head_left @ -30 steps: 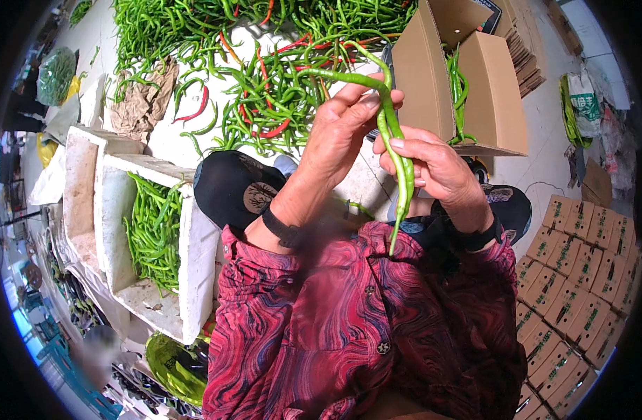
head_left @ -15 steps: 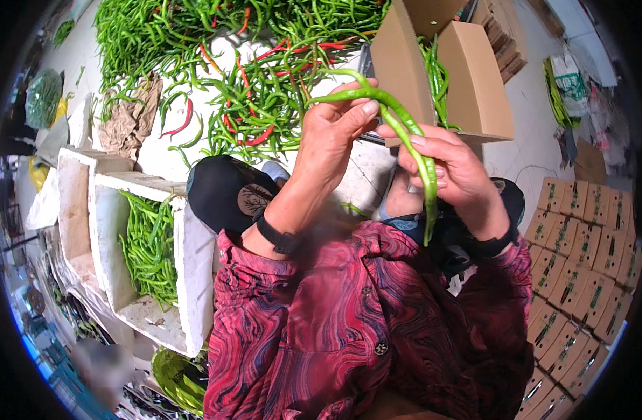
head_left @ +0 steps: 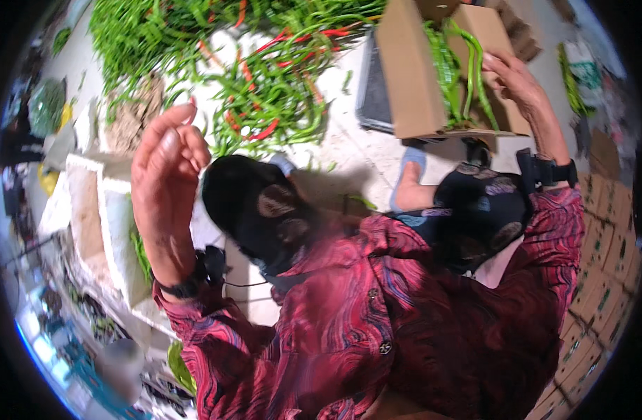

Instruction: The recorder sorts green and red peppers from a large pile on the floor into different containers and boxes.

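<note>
Right hand point(head_left: 511, 73) reaches out to the cardboard box point(head_left: 412, 77), wrist bent, fingers at the long green peppers point(head_left: 468, 66) standing in its open top; whether it grips them I cannot tell. Left hand point(head_left: 165, 164) is raised near the white foam crate point(head_left: 114, 224), fingers loosely curled and holding nothing. Those peppers are slim, glossy and curved, leaning against the box's inner wall. Beyond lies a loose heap of green and red peppers point(head_left: 265, 84) on pale floor, with bare floor between heap and box.
</note>
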`<state>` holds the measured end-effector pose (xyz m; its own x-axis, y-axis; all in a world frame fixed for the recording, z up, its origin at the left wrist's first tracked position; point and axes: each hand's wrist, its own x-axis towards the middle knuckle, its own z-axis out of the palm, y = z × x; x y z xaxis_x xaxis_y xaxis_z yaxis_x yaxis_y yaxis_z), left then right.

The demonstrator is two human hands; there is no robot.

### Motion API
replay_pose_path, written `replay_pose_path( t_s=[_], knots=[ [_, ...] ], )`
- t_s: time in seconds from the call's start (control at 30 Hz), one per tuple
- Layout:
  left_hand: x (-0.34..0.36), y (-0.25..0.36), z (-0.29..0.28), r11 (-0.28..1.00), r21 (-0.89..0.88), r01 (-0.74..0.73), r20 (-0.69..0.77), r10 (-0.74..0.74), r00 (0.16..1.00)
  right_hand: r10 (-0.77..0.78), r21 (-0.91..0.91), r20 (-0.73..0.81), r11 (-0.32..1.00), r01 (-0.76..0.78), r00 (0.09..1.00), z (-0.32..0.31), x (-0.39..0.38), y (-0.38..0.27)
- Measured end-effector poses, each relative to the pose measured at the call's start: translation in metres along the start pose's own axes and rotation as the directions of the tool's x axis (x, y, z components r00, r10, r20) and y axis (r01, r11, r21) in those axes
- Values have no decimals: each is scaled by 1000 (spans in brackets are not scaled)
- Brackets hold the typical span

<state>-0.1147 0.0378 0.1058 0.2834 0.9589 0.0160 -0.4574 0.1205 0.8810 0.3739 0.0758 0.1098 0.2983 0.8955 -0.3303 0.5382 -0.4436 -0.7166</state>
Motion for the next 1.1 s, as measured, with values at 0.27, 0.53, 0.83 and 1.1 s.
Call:
replay_pose_path(
  t_s=[0.27, 0.53, 0.83, 1.1],
  knots=[
    [-45, -105, -177, 887, 211, 410, -627, -200, 753, -130, 154, 482, 986, 62, 866, 93, -94, -60],
    [10, -226, -249, 684, 538, 492, -731, 88, 677, -103, 142, 767, 990, -11, 633, 259, -92, 0],
    [68, -249, -282, 450, 623, 640, -752, 121, 648, -145, 46, 685, 987, 156, 714, 358, -18, 23],
    [63, -223, -211, 971, -22, 238, -729, -178, 661, -237, 137, 527, 971, 194, 816, 412, 78, 33]
  ],
)
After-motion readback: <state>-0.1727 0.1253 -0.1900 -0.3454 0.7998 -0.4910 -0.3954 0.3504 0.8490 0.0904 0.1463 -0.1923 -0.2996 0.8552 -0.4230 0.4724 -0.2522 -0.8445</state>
